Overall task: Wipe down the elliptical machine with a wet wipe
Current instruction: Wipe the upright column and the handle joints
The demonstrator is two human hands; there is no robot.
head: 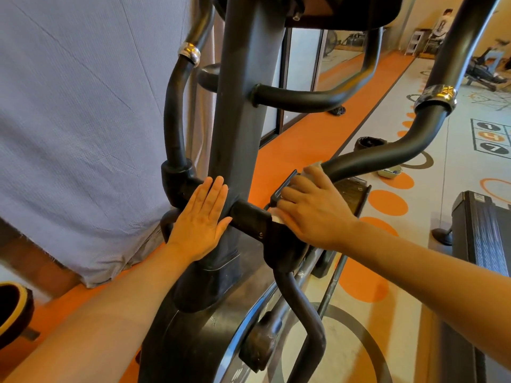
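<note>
Orange and pale gym flooring [290, 150] with printed circles and numbered squares is seen behind the machine, and a grey curtain [83, 120] hangs on the far side of the left hand.

The right forearm is reached in from the lower right, wrist slightly bent, and the right hand [309, 205] is laid knuckles-up over the black pivot joint of the elliptical machine [237, 120]. Its fingers are curled down over a white wet wipe [277, 218], which is pressed against the joint; only small parts of the wipe are shown, one edge below the fingers and another past the knuckles. Whether the thumb is closed under the wipe cannot be told.

Beside that grip, across the short black crossbar [250, 217], the left hand [200, 217] is held flat, fingers straight and together, pressed palm-down on the grey upright column where the crossbar meets it. Nothing is held in it.

Beyond the right hand, a black swing arm [387, 156] is seen curving up and away to a chrome collar [437, 96]; a matching arm rises beyond the left hand. Below the grip, the dark base housing and a chrome-rimmed wheel look dusty and scuffed.

A small dark bin [369, 143] stands on the floor well beyond the right hand, and a treadmill edge [481, 225] is seen to its outer side.
</note>
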